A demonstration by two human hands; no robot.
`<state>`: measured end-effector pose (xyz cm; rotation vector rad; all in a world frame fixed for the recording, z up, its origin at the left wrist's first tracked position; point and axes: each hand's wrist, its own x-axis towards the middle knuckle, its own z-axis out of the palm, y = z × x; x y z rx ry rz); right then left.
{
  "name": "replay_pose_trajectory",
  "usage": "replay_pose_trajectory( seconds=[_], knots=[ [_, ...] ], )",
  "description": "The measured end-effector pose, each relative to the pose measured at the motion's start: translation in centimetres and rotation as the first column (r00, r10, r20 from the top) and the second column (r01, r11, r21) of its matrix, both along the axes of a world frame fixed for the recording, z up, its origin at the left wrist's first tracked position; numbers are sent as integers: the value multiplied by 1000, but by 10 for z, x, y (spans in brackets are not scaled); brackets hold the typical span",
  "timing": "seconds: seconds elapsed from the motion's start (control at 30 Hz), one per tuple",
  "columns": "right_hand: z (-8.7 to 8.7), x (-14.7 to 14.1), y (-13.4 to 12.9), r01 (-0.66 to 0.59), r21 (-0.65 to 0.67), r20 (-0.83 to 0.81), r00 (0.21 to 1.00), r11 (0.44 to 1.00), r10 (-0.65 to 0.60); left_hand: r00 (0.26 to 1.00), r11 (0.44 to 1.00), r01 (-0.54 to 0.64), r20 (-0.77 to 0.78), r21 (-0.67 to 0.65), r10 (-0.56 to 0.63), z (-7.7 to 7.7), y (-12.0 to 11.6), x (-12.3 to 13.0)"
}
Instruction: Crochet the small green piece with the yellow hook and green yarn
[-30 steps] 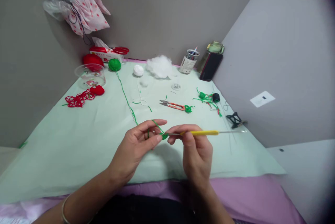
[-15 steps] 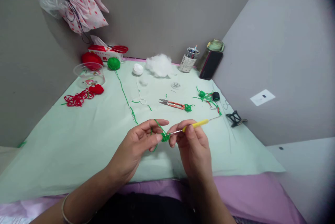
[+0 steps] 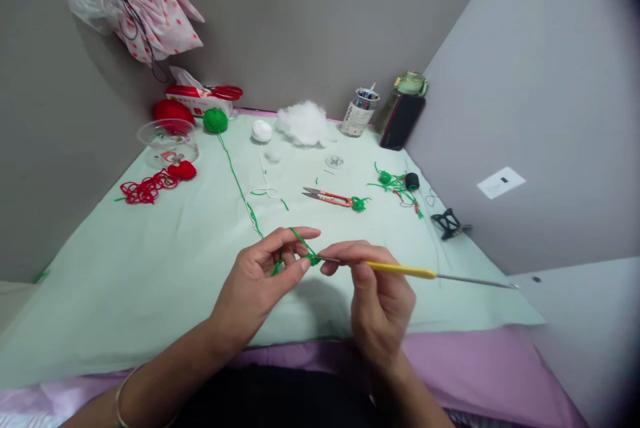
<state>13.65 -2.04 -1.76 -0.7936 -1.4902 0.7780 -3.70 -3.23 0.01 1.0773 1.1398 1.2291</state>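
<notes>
Head camera view: nearest, a purple cloth (image 3: 480, 358) shows past the edge of the pale green table covering (image 3: 150, 301). Above that covering, the left hand (image 3: 263, 275) pinches a small green crochet piece (image 3: 313, 259) between thumb and fingers, with a green yarn strand (image 3: 302, 239) stretched from its raised forefinger. The right hand (image 3: 380, 295) grips a yellow-handled crochet hook (image 3: 400, 269), its working tip at the piece; whether it sits inside a stitch is too small to tell.

Some stitching is done, judging by the little worked clump, but the piece looks barely begun. Its yarn appears uncut; how much is left cannot be told.

Farther off, orange-handled thread snips (image 3: 333, 198) lie beside a green yarn tuft (image 3: 359, 204). To their right, green and red scraps (image 3: 395, 183) touch or nearly touch a black thread spool (image 3: 412, 181). Leftward, a red stitched piece (image 3: 183, 170) rests by tangled red yarn (image 3: 143, 189).

Farthest stand a green yarn ball (image 3: 215, 121), its strand leading toward the left hand, a white yarn ball (image 3: 262, 131) and fluffy white stuffing (image 3: 304, 124).
</notes>
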Motion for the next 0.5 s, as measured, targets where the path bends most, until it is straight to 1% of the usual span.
replay_pose_trajectory(
  seconds=[0.1,0.2,0.33,0.4,0.47,0.5],
  knots=[
    [-1,-2,2,-11,33,15,1000,999,10,999,1000,-18,-31,7,18,2,2,0],
    [-4,-4,3,-11,114,43,999,993,6,995,997,-69,-75,37,72,2,2,1],
    [-15,-5,4,5,238,112,993,971,-33,978,982,-147,-131,122,162,0,-3,7],
    [-22,-5,4,15,306,119,991,952,-54,970,970,-183,-129,158,204,-2,-5,10],
    [-26,-5,4,28,358,101,993,933,-69,967,966,-212,-110,147,229,-2,-5,11],
    [-26,-6,4,35,352,82,994,935,-68,969,969,-216,-97,121,228,-3,-5,11]
  ],
)
